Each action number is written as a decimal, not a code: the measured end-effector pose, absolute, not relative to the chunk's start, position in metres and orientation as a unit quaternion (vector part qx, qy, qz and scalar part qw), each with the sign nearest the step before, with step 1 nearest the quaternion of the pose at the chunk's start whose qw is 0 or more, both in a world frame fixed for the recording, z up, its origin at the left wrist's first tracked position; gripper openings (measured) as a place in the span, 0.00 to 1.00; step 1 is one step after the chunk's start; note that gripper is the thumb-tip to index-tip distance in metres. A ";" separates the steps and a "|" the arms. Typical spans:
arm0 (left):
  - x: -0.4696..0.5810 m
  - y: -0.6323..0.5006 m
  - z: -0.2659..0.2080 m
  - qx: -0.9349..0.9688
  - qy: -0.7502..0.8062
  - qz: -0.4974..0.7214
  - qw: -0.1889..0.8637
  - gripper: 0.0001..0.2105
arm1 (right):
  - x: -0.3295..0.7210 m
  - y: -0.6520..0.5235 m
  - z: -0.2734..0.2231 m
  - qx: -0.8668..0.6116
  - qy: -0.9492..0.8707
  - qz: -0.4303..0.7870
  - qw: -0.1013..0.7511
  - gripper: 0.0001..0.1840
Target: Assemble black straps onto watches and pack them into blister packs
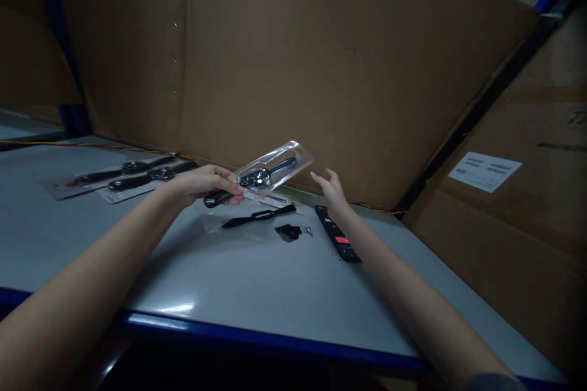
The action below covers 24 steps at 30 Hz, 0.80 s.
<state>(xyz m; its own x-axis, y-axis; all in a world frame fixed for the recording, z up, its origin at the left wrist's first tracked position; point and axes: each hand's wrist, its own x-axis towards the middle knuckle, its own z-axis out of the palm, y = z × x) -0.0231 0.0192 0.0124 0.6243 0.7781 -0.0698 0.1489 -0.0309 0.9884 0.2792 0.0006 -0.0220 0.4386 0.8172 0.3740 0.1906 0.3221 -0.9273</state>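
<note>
My left hand [213,183] grips the left end of a transparent blister pack [293,156], raised and tilted above the table. Inside it is a black-handled tool [259,178] with a round middle; its exact kind I cannot make out. To the right of the pack and apart from it is my right hand [331,188], empty, with fingers spread. Under the pack lies a long black slotted piece [259,216] beside transparent plastic. A small dark flat piece [288,232] and small metal screws [309,231] rest in front of it.
More packaged black tools [142,176] lie on the left of the grey table [206,275]. A phone [337,235] with a lit screen is partly under my right forearm. Cardboard [293,61] rises behind, and a labelled box [504,214] stands at right. Thin wires run along the back.
</note>
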 end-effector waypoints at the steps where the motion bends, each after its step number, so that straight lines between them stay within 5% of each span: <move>1: -0.020 0.017 0.012 0.673 0.334 0.257 0.608 0.09 | 0.273 -0.008 -0.020 -0.523 -0.479 0.251 0.659 0.19; 8: 0.005 -0.003 0.006 0.676 0.238 0.213 0.663 0.07 | 0.222 -0.073 -0.010 -0.281 -0.543 0.588 0.529 0.18; 17: 0.007 -0.015 0.011 0.705 0.261 0.150 0.642 0.17 | 0.224 -0.077 -0.021 -0.381 -0.415 0.569 0.599 0.08; 24: -0.012 0.013 0.017 0.791 0.430 0.260 0.348 0.30 | 0.285 -0.071 -0.022 -0.470 -0.208 0.509 0.691 0.05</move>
<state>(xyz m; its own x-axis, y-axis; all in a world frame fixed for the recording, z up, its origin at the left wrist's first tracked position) -0.0121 0.0126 0.0170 0.4949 0.8618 0.1115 0.5000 -0.3874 0.7746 0.2849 -0.0706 -0.0215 0.3955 0.8985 -0.1903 -0.5066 0.0406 -0.8612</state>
